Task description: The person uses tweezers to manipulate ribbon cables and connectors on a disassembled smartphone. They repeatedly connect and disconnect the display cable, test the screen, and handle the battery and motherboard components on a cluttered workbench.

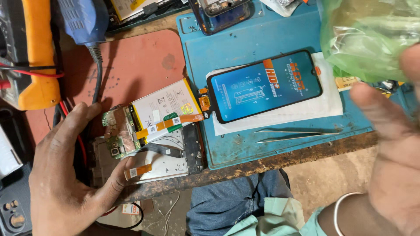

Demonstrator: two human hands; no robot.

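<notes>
My left hand (65, 170) rests on the bench edge and grips the left side of an opened phone body (148, 144), thumb along its lower edge. The body shows a white battery (164, 102), a green circuit board (116, 126) and orange flex cables. One cable runs to a new display panel (264, 85) with a blue protective film, lying on white paper on the blue mat (245, 43). My right hand (391, 148) is raised close to the camera, blurred, fingers apart. It sits just below a green plastic bag (367, 35); whether it touches the bag is unclear.
Metal tweezers (297, 135) lie on the mat's front edge. A yellow multimeter (37, 52) with red and black leads stands at the back left, next to a blue hot-air tool (83, 19). Another phone frame (221, 13) lies at the back. A red mat (140, 65) covers the left.
</notes>
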